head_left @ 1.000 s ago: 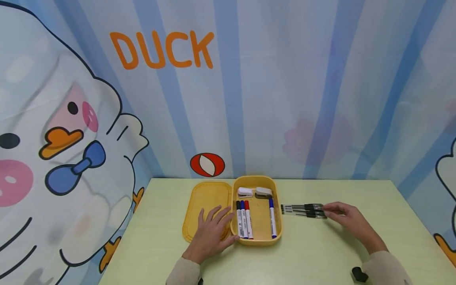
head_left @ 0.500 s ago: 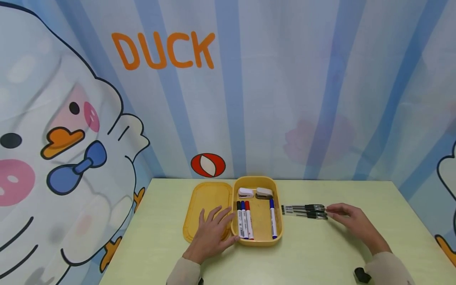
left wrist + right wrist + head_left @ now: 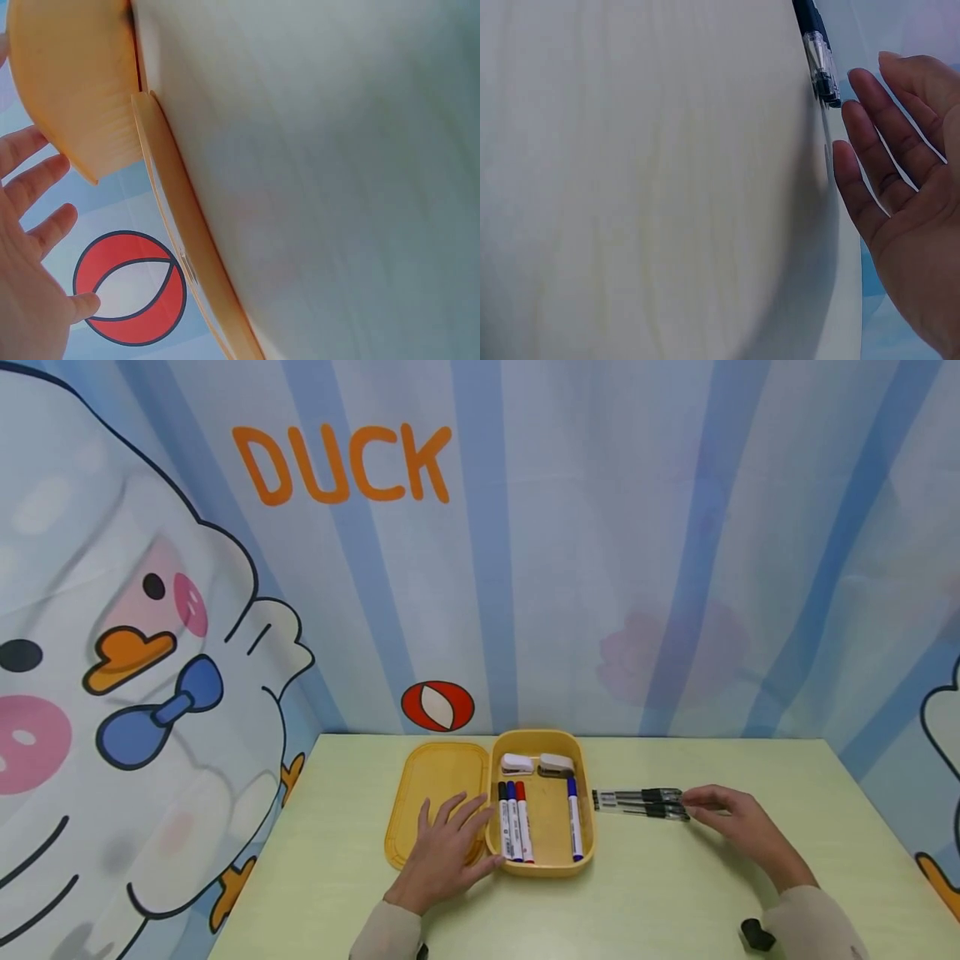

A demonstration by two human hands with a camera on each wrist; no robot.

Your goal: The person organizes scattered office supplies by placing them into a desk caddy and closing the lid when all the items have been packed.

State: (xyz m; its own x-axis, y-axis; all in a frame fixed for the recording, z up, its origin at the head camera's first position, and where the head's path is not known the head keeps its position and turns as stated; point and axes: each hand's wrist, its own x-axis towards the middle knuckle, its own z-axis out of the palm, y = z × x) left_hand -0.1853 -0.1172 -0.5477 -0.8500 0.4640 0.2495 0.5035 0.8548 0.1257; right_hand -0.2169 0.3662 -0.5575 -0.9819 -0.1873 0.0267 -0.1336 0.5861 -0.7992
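My left hand [image 3: 441, 858], fingers spread, lies over the yellow lid [image 3: 414, 777], with its fingertips at the left rim of the yellow box [image 3: 550, 870]. In the left wrist view that hand [image 3: 30, 247] has its fingers extended by the box wall [image 3: 75, 82]. To the right of the box, clear pens [image 3: 647, 803] with black grips lie side by side on the table. The fingertips of my right hand [image 3: 742, 827] are right at the pens' right ends. From the right wrist view, its fingers are loosely bent around nothing, close to a pen tip [image 3: 825, 79].
Inside the box are two small staplers, one white [image 3: 516, 765] and one grey-white [image 3: 555, 766]. Below them are black, blue and red markers [image 3: 513, 822] on the left and a blue marker [image 3: 574, 820] on the right. A printed curtain [image 3: 555, 568] hangs behind the table [image 3: 570, 918].
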